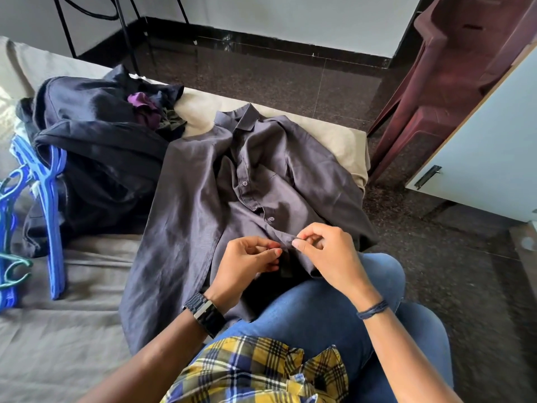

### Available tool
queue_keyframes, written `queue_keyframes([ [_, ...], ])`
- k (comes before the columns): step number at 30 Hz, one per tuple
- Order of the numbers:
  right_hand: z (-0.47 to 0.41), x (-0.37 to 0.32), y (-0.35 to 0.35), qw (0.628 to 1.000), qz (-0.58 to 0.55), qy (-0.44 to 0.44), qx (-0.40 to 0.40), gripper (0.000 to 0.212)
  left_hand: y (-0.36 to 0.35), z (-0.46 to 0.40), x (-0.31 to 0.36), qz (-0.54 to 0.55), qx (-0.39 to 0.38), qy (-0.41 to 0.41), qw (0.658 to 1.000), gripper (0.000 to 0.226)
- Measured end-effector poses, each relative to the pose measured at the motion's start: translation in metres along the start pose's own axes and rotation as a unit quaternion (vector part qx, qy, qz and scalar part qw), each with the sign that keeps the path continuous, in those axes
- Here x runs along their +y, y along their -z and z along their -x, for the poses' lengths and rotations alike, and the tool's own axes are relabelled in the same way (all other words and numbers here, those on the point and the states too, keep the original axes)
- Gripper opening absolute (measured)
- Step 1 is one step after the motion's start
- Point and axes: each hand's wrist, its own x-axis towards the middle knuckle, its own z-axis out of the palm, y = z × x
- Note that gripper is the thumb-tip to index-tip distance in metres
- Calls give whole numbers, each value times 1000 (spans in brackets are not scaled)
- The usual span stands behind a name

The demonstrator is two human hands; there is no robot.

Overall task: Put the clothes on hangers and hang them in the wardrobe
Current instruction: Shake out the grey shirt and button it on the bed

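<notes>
The grey shirt (232, 181) lies face up on the bed (87, 286), collar toward the far edge and hem drawn onto our lap. Our left hand (247, 263) pinches the left edge of the placket near the bottom, and our right hand (325, 251) pinches the opposite edge between thumb and forefinger, so both are closed on the cloth at one button position. We judge we are working a lower button, though which way it is going we cannot tell. The blue hangers (49, 205) rest at the left of the bed, beside the pile of dark clothes (96, 135), well apart from our hands. The wardrobe door (479, 158) stands to the right.

The risks we see: if the placket is fastened all the way up, a hanger may be awkward to feed through the collar; the soft fabric may slip from our pinch; and the shirt's right side hangs near the bed edge, so a tug toward us could drag it to the floor.
</notes>
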Motion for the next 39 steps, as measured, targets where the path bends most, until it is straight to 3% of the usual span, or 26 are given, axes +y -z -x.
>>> queue_keyframes([
  [8, 13, 4, -21, 999, -2, -23, -27, 5, -2, 1, 3, 80, -20, 50, 995, 11],
  [14, 18, -1, -25, 998, -54, -32, 2, 14, -4, 3, 3, 70, 9, 33, 997, 10],
  [19, 19, -4, -26, 998, -60, -27, 11, 9, -6, 3, 2, 66, 2, 31, 997, 13],
  [34, 17, 3, -27, 992, -85, -81, -44, 15, -7, 1, -8, 69, 28, 45, 996, 8],
  [39, 15, 2, -31, 992, -87, -89, -25, 18, -6, -1, -6, 74, 17, 32, 997, 11],
])
